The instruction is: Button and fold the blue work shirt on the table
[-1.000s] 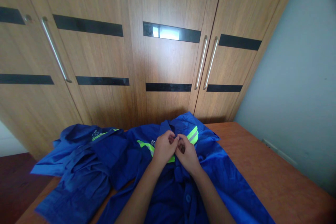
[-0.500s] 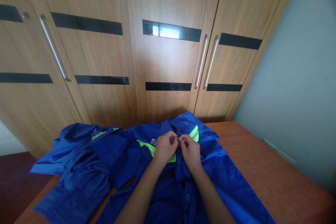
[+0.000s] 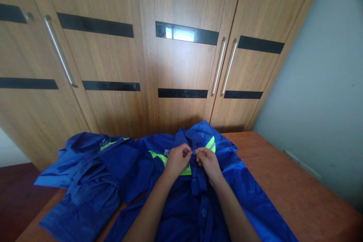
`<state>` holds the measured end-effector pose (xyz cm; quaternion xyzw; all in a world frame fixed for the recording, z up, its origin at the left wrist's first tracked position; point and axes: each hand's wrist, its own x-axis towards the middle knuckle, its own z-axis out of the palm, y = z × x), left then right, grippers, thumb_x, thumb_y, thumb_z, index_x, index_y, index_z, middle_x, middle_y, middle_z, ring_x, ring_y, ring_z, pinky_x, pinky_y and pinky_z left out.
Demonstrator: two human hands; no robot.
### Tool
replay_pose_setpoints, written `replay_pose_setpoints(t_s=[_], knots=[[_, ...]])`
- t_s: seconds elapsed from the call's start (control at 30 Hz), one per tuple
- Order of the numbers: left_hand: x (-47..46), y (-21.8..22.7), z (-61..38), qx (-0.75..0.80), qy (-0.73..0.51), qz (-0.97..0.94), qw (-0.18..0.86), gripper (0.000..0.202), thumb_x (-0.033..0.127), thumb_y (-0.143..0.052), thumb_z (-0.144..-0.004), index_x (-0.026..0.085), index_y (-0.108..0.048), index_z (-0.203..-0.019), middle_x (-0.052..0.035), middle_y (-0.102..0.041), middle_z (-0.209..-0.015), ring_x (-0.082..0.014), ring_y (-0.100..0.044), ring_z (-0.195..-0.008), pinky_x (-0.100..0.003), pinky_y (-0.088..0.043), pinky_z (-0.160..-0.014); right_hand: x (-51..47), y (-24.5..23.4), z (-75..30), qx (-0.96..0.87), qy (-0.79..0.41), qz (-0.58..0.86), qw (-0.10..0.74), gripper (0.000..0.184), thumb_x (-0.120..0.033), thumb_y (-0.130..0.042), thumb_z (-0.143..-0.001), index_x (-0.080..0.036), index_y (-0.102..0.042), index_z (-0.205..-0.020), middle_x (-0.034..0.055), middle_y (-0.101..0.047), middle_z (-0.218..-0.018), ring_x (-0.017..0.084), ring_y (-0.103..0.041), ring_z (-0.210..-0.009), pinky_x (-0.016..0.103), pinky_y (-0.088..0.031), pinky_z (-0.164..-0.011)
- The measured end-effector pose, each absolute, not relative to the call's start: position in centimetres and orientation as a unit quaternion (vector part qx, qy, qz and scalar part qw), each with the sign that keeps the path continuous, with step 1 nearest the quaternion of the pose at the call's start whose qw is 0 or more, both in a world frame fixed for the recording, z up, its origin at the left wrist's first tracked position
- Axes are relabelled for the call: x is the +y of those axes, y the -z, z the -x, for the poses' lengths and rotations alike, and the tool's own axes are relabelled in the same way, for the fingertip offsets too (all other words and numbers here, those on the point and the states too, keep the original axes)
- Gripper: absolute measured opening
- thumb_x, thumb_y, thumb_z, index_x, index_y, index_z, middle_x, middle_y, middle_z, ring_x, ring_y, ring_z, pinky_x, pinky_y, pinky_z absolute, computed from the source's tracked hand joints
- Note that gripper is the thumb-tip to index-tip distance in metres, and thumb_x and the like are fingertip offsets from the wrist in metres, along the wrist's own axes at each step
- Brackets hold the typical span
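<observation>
A blue work jacket (image 3: pixel 176 211) with yellow-green reflective strips lies spread on the wooden surface in front of me. At its front edge, near the collar, a small blue button (image 3: pixel 194 152) shows between my fingertips. My left hand (image 3: pixel 178 160) pinches the placket cloth just left of the button. From the right, my right hand (image 3: pixel 209 162) pinches at the button's other side, thumb and fingertips closed together. Lower on the placket another button (image 3: pixel 204 212) is visible.
A second blue garment (image 3: pixel 85 185) with a reflective strip lies crumpled at the left. Behind stands a wooden wardrobe (image 3: pixel 181 113) with metal handles. The reddish-brown wooden surface (image 3: pixel 278 166) runs to a pale wall (image 3: pixel 320 94) on the right.
My fingertips have drawn slightly apart, the right hand shifting a little to the right, and the button between them now shows. The jacket lies nearly the same.
</observation>
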<state>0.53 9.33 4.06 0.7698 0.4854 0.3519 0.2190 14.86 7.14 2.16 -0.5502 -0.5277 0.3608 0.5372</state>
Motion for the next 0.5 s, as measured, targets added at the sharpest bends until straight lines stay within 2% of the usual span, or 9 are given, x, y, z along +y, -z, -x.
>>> replay_pose_setpoints(t_s=[0.1, 0.17, 0.23, 0.33, 0.43, 0.5], knots=[[9.5, -3.8, 0.1, 0.503, -0.288, -0.786, 0.214, 0.011, 0.022, -0.058, -0.075, 0.021, -0.065, -0.067, 0.0, -0.069, -0.066, -0.0154, -0.064, -0.065, -0.022, -0.043, -0.06, 7.2, -2.4, -15.5, -0.544, -0.316, 0.587, 0.509, 0.028, -0.046, -0.058, -0.074, -0.021, -0.058, -0.061, -0.0035, -0.053, -0.046, 0.014, -0.049, -0.045, 0.023, -0.033, -0.047], [9.5, -3.7, 0.3, 0.514, -0.251, -0.794, 0.206, 0.012, 0.023, -0.059, -0.074, 0.022, -0.066, -0.065, -0.0014, -0.07, -0.067, -0.0171, -0.065, -0.067, -0.024, -0.043, -0.061, 7.3, -3.3, -15.6, -0.559, -0.24, 0.634, 0.477, 0.027, -0.043, -0.056, -0.078, -0.022, -0.058, -0.06, -0.0024, -0.055, -0.05, 0.015, -0.054, -0.052, 0.023, -0.032, -0.049], [9.4, -3.8, 0.2, 0.523, -0.225, -0.798, 0.196, 0.013, 0.023, -0.058, -0.075, 0.022, -0.068, -0.069, -0.0029, -0.072, -0.071, -0.0185, -0.066, -0.071, -0.025, -0.044, -0.064, 7.8, -4.7, -15.1, -0.591, -0.126, 0.68, 0.416, 0.023, -0.038, -0.05, -0.085, -0.023, -0.061, -0.07, -0.0007, -0.062, -0.061, 0.016, -0.059, -0.061, 0.023, -0.035, -0.054], [9.1, -4.0, -0.1, 0.54, -0.196, -0.798, 0.182, 0.015, 0.024, -0.056, -0.077, 0.022, -0.07, -0.074, -0.0056, -0.073, -0.078, -0.021, -0.067, -0.077, -0.027, -0.046, -0.068, 9.4, -6.8, -13.2, -0.666, 0.019, 0.694, 0.273, 0.022, -0.034, -0.045, -0.09, -0.023, -0.064, -0.093, 0.0052, -0.068, -0.091, 0.018, -0.063, -0.087, 0.025, -0.043, -0.068], [8.8, -4.4, -0.3, 0.557, -0.172, -0.794, 0.173, 0.017, 0.026, -0.054, -0.078, 0.022, -0.071, -0.075, -0.0077, -0.074, -0.081, -0.0226, -0.068, -0.081, -0.028, -0.047, -0.07, 12.1, -8.0, -11.0, -0.723, 0.053, 0.676, 0.133, 0.031, -0.032, -0.054, -0.085, -0.02, -0.06, -0.113, 0.0119, -0.063, -0.115, 0.024, -0.058, -0.108, 0.029, -0.046, -0.078], [8.7, -4.5, -0.2, 0.566, -0.164, -0.79, 0.169, 0.018, 0.026, -0.053, -0.079, 0.022, -0.071, -0.077, -0.008, -0.074, -0.084, -0.0228, -0.068, -0.083, -0.028, -0.047, -0.071, 13.9, -8.1, -10.2, -0.735, 0.035, 0.673, 0.078, 0.036, -0.023, -0.062, -0.077, -0.017, -0.062, -0.113, 0.0147, -0.064, -0.114, 0.027, -0.06, -0.107, 0.032, -0.048, -0.078]])
